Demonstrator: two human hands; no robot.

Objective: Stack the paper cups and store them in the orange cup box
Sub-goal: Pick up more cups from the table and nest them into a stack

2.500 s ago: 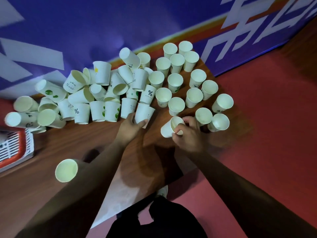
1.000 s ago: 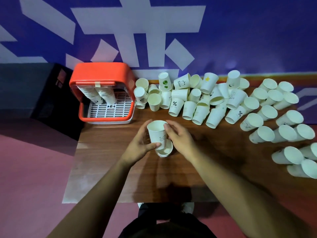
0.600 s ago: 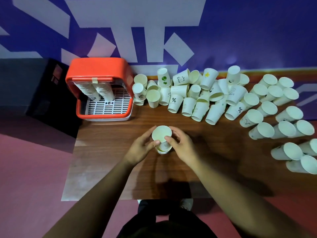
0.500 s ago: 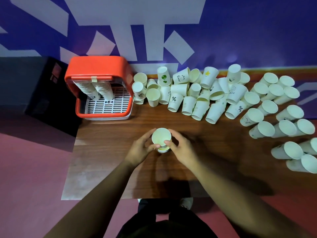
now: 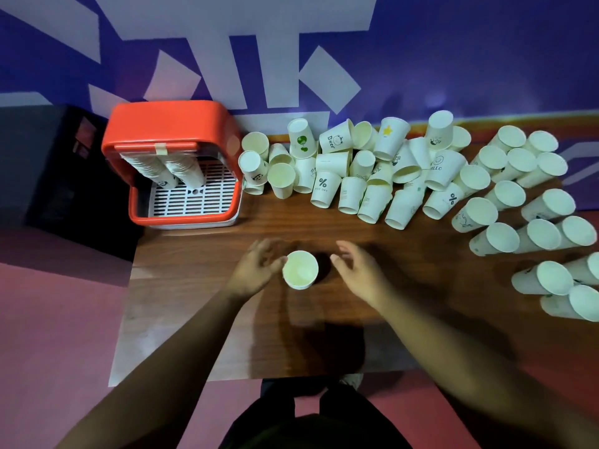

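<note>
A paper cup stands upright on the table, between both hands. The left hand is just beside it, grip apart and fingers relaxed. It is blurred, and a fingertip perhaps touches the rim. The right hand is clear of the cup, its grip apart too. The orange cup box sits at the table's far left corner — two cup stacks lean inside. Loose cups crowd the back and right.

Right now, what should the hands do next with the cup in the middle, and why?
Probably the right hand should fetch a loose cup from the right to nest into the middle cup. Neither it nor the left hand grips anything, and many cups lie unstacked.
</note>
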